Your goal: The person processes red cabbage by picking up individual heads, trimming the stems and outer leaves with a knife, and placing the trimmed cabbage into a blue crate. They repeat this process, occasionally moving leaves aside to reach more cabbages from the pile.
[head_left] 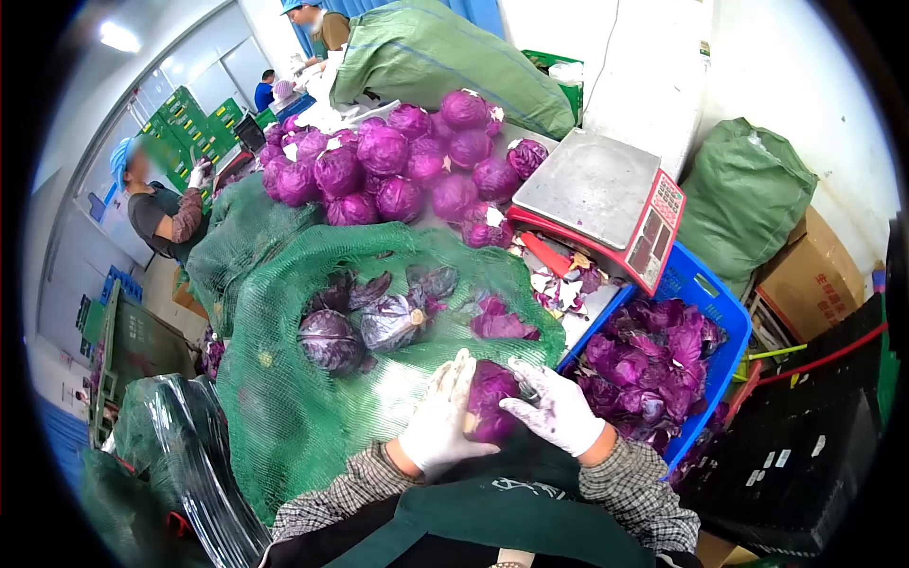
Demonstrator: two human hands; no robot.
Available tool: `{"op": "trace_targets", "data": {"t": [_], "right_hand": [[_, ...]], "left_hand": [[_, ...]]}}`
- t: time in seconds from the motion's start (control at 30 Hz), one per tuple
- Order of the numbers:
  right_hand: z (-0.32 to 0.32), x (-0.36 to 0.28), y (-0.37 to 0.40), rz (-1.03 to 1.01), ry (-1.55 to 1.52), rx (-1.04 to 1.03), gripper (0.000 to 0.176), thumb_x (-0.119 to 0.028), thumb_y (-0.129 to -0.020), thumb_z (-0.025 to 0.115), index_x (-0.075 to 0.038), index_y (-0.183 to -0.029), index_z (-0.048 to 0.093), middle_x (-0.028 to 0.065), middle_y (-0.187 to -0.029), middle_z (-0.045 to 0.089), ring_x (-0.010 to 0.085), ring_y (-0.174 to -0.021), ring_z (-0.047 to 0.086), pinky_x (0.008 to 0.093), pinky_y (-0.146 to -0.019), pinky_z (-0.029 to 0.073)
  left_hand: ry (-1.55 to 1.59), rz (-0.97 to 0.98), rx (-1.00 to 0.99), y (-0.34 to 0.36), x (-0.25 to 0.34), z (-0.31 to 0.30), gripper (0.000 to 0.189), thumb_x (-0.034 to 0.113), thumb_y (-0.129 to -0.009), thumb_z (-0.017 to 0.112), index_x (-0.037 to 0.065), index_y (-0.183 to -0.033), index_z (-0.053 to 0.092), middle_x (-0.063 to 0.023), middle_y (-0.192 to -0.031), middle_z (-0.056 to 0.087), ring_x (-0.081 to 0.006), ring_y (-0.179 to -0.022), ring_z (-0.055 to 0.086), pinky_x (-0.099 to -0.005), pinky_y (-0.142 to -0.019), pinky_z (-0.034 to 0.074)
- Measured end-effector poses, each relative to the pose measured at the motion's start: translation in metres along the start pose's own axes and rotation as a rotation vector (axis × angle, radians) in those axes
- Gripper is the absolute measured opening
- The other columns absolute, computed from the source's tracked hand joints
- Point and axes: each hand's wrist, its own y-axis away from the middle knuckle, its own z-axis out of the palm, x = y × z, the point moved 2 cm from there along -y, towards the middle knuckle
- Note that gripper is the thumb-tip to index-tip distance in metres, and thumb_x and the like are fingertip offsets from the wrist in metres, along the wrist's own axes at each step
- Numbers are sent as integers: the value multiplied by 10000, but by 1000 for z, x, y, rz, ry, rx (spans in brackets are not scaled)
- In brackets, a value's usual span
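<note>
A red cabbage [491, 401] is held between my two white-gloved hands, close in front of my apron. My left hand [441, 417] lies along its left side with the fingers pointing up. From the right, my right hand [557, 409] presses its fingertips to the cabbage; its glove has dark stains. Just beyond them a green mesh bag [275, 379] lies spread over the table. On the mesh sit a dark whole cabbage [331, 341], a paler cabbage with its cut stem showing [390, 322] and loose purple leaves [504, 320].
Many red cabbages [383, 151] are piled at the back. A red scale [653, 232] stands right of them, near leaf scraps and a red-handled tool [546, 254]. The blue crate [729, 322] at my right holds purple leaves. Green sacks [748, 194] and co-workers [161, 204] are farther off.
</note>
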Motion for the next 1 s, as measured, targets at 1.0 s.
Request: {"op": "trace_targets", "data": {"t": [1.0], "right_hand": [[-48, 125, 34, 356, 90, 464, 103, -88, -895, 577, 9, -905, 608, 105, -688, 571, 177, -597, 569, 301, -586, 479]], "left_hand": [[723, -504, 224, 22, -72, 14, 924, 337, -602, 905, -23, -1310, 433, -193, -1283, 509, -252, -1143, 538, -366, -976, 464]]}}
